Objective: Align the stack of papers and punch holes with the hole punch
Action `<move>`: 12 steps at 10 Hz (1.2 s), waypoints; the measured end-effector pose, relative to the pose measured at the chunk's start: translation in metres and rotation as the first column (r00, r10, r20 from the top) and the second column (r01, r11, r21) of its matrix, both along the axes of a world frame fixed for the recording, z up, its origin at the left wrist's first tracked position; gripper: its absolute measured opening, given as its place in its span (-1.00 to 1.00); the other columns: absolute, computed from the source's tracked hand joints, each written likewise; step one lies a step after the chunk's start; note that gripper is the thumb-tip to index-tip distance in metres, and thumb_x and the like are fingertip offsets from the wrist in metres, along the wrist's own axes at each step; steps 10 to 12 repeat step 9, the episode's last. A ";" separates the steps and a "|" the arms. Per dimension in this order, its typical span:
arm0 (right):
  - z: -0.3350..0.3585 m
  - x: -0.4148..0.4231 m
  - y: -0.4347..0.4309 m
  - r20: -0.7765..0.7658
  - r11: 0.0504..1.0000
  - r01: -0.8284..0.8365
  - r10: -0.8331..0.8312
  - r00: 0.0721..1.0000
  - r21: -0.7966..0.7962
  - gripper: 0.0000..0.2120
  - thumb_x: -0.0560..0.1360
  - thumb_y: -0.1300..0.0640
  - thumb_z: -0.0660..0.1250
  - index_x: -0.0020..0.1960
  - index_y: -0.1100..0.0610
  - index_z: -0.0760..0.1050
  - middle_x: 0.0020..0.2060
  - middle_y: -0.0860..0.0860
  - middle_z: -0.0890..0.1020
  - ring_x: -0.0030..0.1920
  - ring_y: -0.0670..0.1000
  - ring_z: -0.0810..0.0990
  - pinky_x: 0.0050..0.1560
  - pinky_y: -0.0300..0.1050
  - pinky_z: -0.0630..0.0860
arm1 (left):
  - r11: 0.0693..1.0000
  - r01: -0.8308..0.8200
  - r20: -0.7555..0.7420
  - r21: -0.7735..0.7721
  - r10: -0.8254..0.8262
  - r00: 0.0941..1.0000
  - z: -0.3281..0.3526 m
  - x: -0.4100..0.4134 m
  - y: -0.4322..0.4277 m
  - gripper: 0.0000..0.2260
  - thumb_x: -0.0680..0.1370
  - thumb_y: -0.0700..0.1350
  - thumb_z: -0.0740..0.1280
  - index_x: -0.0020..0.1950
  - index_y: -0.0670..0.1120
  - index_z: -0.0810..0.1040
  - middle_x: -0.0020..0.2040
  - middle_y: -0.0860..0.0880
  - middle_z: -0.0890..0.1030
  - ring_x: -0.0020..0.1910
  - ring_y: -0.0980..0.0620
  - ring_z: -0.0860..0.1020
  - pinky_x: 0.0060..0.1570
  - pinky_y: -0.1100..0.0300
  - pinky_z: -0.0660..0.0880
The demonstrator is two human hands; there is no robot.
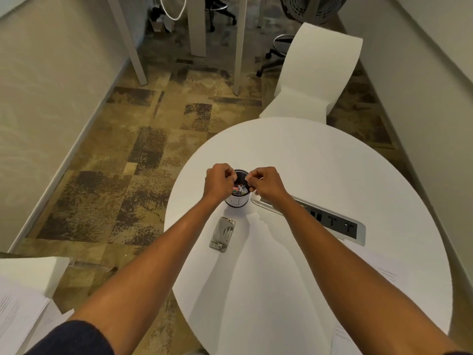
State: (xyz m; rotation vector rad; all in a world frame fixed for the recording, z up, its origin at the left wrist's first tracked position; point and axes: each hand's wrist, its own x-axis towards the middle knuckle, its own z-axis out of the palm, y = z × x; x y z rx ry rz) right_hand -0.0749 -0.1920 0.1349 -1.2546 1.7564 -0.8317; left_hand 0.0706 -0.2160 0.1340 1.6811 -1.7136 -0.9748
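White table (320, 175): hole punch (222, 234), cup (238, 198).

round table (320, 175) plain white. hole punch (222, 234) grey metal. cup (238, 196) white with black rim, multicoloured print on the side. power strip (332, 222) black in a pale grey frame. carpet (143, 160) mottled tan and dark brown patches. chair (317, 80) white. sleeve (74, 339) dark navy.
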 end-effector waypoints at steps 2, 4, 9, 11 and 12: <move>-0.004 0.010 -0.022 -0.248 0.998 -0.050 0.060 0.967 0.047 -0.92 0.43 0.25 0.39 -0.24 0.20 0.60 -0.28 0.13 0.66 -0.21 0.14 0.64 -0.13 0.02 0.58 | 1.000 -0.023 0.059 0.001 0.023 0.998 -0.006 -0.003 -0.008 -0.94 0.49 -0.22 0.37 -0.14 -0.17 0.63 -0.16 -0.16 0.67 -0.13 -0.12 0.61 -0.20 0.12 0.51; 0.002 0.016 -0.021 -0.353 0.992 -0.089 0.114 0.929 0.087 -0.90 0.47 0.23 0.31 -0.21 0.15 0.56 -0.14 0.13 0.68 -0.11 0.15 0.63 -0.10 0.01 0.56 | 0.999 0.049 0.133 0.006 -0.050 0.990 -0.001 -0.004 -0.008 -0.93 0.45 -0.30 0.32 -0.13 -0.19 0.59 -0.10 -0.16 0.65 -0.12 -0.15 0.60 -0.14 0.00 0.57; -0.001 -0.018 0.011 -0.165 0.990 0.035 -0.057 0.985 -0.139 -0.93 0.50 0.29 0.30 -0.08 0.23 0.55 -0.09 0.10 0.62 -0.08 0.09 0.58 -0.04 -0.06 0.51 | 0.974 0.169 0.227 -0.151 -0.132 0.965 -0.004 -0.025 0.011 -0.89 0.51 -0.23 0.25 -0.10 -0.22 0.56 -0.09 -0.15 0.64 -0.19 -0.10 0.54 -0.32 0.10 0.43; -0.001 -0.018 0.011 -0.165 0.990 0.035 -0.057 0.985 -0.139 -0.93 0.50 0.29 0.30 -0.08 0.23 0.55 -0.09 0.10 0.62 -0.08 0.09 0.58 -0.04 -0.06 0.51 | 0.974 0.169 0.227 -0.151 -0.132 0.965 -0.004 -0.025 0.011 -0.89 0.51 -0.23 0.25 -0.10 -0.22 0.56 -0.09 -0.15 0.64 -0.19 -0.10 0.54 -0.32 0.10 0.43; -0.001 -0.018 0.011 -0.165 0.990 0.035 -0.057 0.985 -0.139 -0.93 0.50 0.29 0.30 -0.08 0.23 0.55 -0.09 0.10 0.62 -0.08 0.09 0.58 -0.04 -0.06 0.51 | 0.974 0.169 0.227 -0.151 -0.132 0.965 -0.004 -0.025 0.011 -0.89 0.51 -0.23 0.25 -0.10 -0.22 0.56 -0.09 -0.15 0.64 -0.19 -0.10 0.54 -0.32 0.10 0.43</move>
